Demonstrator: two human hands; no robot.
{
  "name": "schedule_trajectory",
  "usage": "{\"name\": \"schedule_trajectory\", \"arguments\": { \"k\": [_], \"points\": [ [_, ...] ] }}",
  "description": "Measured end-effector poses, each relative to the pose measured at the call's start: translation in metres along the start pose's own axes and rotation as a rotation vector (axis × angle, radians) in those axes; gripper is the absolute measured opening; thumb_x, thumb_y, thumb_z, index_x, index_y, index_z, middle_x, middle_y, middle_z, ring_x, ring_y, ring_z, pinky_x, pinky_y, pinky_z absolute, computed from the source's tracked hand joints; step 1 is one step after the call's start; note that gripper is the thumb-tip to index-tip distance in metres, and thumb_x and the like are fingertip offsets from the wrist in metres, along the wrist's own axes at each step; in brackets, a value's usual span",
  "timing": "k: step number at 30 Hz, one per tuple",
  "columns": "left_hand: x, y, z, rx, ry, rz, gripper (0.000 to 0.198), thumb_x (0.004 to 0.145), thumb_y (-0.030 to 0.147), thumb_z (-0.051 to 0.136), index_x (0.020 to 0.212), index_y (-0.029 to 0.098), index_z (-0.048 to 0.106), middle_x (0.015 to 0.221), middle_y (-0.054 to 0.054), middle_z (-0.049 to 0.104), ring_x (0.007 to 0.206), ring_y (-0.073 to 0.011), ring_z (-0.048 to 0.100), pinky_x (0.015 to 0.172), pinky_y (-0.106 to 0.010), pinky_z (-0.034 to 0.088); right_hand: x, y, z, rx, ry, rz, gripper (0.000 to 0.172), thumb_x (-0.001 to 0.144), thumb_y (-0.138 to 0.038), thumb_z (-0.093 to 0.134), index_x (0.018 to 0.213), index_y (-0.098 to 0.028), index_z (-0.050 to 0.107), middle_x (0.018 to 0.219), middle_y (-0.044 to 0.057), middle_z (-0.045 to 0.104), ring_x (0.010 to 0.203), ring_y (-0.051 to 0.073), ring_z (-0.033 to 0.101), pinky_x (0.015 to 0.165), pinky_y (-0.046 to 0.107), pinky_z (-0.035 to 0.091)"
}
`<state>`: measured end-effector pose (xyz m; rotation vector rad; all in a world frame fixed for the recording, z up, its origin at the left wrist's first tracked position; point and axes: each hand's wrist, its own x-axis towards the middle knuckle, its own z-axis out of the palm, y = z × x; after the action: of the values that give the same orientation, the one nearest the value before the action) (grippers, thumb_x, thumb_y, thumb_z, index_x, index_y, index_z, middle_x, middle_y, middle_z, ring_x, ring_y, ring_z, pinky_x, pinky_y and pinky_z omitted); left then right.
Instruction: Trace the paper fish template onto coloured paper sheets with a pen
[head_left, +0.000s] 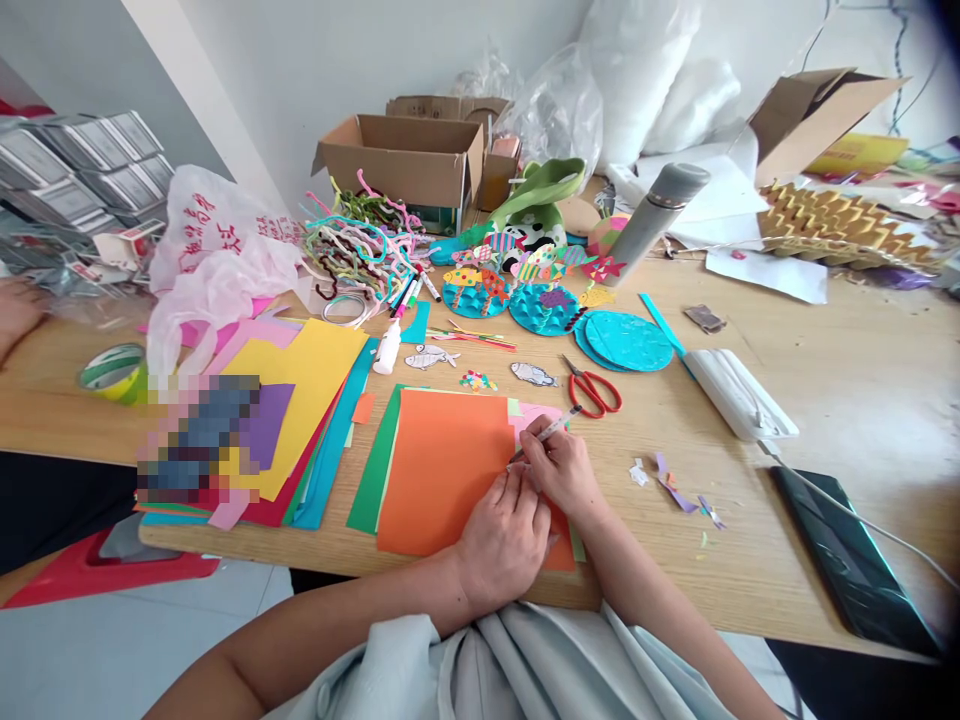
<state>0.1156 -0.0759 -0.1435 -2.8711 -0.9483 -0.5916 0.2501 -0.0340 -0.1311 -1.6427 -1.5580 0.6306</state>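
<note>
My right hand (564, 468) is closed round a slim white pen (559, 424), its lower tip near the right edge of a sheet of orange paper (446, 460). Beside it, my left hand (506, 528) lies with fingers stretched out on the orange paper, partly hiding what is under the pen tip. Green sheets (375, 475) and a pink piece (536, 412) poke out from below the orange one. Just beyond are a pair of red-handled scissors (592, 388), a paper fish cutout (534, 374), another fish cutout (431, 356) and small coloured bits (478, 380).
Coloured paper (315, 400) is stacked at left, near a plastic bag (214, 270). Pipe cleaners (360, 250), blue discs (626, 340) and a grey thermos (649, 225) stand further back. At right lie a white power bank (739, 392), a phone (847, 560) and paper scraps (675, 485).
</note>
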Motion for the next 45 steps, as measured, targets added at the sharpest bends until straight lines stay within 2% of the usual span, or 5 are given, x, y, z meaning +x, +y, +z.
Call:
{"name": "schedule_trajectory", "arguments": {
  "k": [5, 17, 23, 41, 45],
  "points": [
    [-0.002, -0.001, 0.002, -0.005, -0.044, 0.012, 0.035, 0.092, 0.033, 0.048, 0.112, 0.006, 0.057, 0.122, -0.023, 0.059, 0.119, -0.0318, 0.053, 0.1, -0.043, 0.038, 0.0, 0.002, 0.0, -0.005, -0.016, 0.009, 0.024, 0.086, -0.026, 0.045, 0.062, -0.021, 0.046, 0.055, -0.003, 0.05, 0.047, 0.01, 0.049, 0.05, 0.023, 0.037],
    [-0.001, -0.001, -0.003, 0.01, -0.036, 0.023, 0.026, 0.092, 0.032, 0.046, 0.097, 0.01, 0.058, 0.116, -0.022, 0.062, 0.115, -0.0311, 0.055, 0.099, -0.044, 0.036, 0.0, 0.001, 0.002, -0.026, -0.032, -0.004, 0.024, 0.087, -0.025, 0.045, 0.063, -0.021, 0.047, 0.06, -0.002, 0.055, 0.049, 0.01, 0.049, 0.052, 0.024, 0.038],
    [-0.001, -0.001, -0.004, 0.011, -0.05, 0.014, 0.023, 0.09, 0.035, 0.05, 0.088, 0.013, 0.058, 0.105, -0.018, 0.065, 0.105, -0.0286, 0.058, 0.092, -0.04, 0.039, 0.0, -0.002, 0.003, 0.005, -0.036, -0.041, 0.026, 0.086, -0.023, 0.045, 0.06, -0.02, 0.045, 0.061, -0.001, 0.056, 0.048, 0.009, 0.048, 0.049, 0.024, 0.037],
    [-0.001, 0.0, -0.004, 0.023, -0.015, 0.017, 0.024, 0.09, 0.034, 0.051, 0.089, 0.011, 0.059, 0.101, -0.018, 0.067, 0.104, -0.0289, 0.059, 0.089, -0.039, 0.039, 0.0, -0.008, 0.002, 0.006, -0.044, -0.091, 0.027, 0.084, -0.022, 0.044, 0.058, -0.02, 0.042, 0.06, 0.0, 0.054, 0.047, 0.009, 0.045, 0.049, 0.024, 0.036],
    [-0.001, 0.0, -0.004, 0.025, -0.036, 0.02, 0.025, 0.091, 0.034, 0.049, 0.09, 0.011, 0.058, 0.105, -0.019, 0.066, 0.106, -0.0293, 0.059, 0.089, -0.039, 0.039, -0.001, -0.004, 0.003, 0.016, -0.022, -0.048, 0.024, 0.085, -0.023, 0.045, 0.061, -0.021, 0.044, 0.058, -0.001, 0.054, 0.048, 0.01, 0.047, 0.049, 0.024, 0.037]
  ]
}}
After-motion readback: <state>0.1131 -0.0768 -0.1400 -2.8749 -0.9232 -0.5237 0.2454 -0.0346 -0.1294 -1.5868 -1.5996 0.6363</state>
